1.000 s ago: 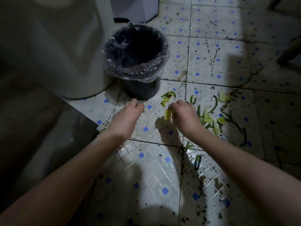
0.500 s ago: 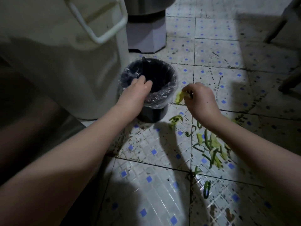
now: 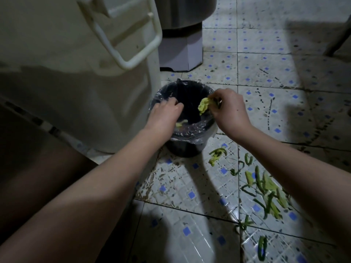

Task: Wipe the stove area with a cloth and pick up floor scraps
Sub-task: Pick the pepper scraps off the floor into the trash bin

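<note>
**Scrap held over the bin, ready to drop**

The scrap (image 3: 203, 107), a crumpled yellow-green bit of vegetable, hangs from the right hand (image 3: 230, 112), pinched between the thumb and curled fingers. It is over the right side of the bin's mouth, just inside the rim. The step in hand looks like the floor pick-up, at the point of dumping a piece.

The next move seems simple: loosen the pinch while the scrap is above the opening so it falls inside and not onto the liner (image 3: 191, 132) folded over the rim. After that, the hand would go back for more.

The left hand (image 3: 164, 115) reaches over the left side of the bin (image 3: 182, 149), fingers dipping toward the dark inside. A small yellow bit (image 3: 181, 123) shows just under its palm. Whether the hand holds it, has let it go, or it lies on the liner, I cannot tell.

Many green strips (image 3: 266, 185) lie on the tiled floor (image 3: 190, 234) to the right of the bin, so this part of the job is far from done.

The bin's inside is too dark to read. A pale tub (image 3: 76, 82) stands beside it on the left. No cloth or stove is in view.
</note>
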Available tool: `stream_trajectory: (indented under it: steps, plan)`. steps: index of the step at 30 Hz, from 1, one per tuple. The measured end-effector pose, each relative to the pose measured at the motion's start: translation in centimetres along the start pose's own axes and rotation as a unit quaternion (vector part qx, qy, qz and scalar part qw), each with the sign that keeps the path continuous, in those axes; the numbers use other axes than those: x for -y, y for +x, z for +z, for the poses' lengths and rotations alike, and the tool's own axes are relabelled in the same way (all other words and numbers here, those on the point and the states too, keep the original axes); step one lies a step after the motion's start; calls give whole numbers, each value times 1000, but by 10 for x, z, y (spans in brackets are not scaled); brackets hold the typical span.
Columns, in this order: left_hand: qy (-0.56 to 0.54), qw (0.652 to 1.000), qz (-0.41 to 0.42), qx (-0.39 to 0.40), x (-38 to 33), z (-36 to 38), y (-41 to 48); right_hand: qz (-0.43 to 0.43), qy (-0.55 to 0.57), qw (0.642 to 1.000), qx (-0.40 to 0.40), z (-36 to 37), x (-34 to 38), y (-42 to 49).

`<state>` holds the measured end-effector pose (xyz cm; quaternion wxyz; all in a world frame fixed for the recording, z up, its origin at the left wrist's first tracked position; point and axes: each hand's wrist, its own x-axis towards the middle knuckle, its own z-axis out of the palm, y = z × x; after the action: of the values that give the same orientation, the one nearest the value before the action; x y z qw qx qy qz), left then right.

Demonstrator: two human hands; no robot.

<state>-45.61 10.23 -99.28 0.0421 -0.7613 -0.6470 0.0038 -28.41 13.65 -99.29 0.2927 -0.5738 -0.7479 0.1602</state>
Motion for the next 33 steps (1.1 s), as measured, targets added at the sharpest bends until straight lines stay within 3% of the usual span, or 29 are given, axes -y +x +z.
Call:
stream_trajectory:
  steps: [4, 7, 13, 20, 33]
  plan:
    - [44, 998, -48, -22, 2, 1, -5, -1, 10, 1000, -11, 10, 9, 7]
    - [57, 995, -81, -33, -1, -3, -9, 2, 13, 1000, 24, 17, 13, 9]
    - [55, 994, -85, -42, -9, -10, -18, -9, 13, 999, 49, 12, 9, 1]
    - [53, 996, -57, -46, -33, -19, -26, 15, -12, 1000, 23, -16, -15, -23]
    - [23, 998, 34, -47, -105, -7, -22, 96, -98, 989, 53, -46, -96, -79]
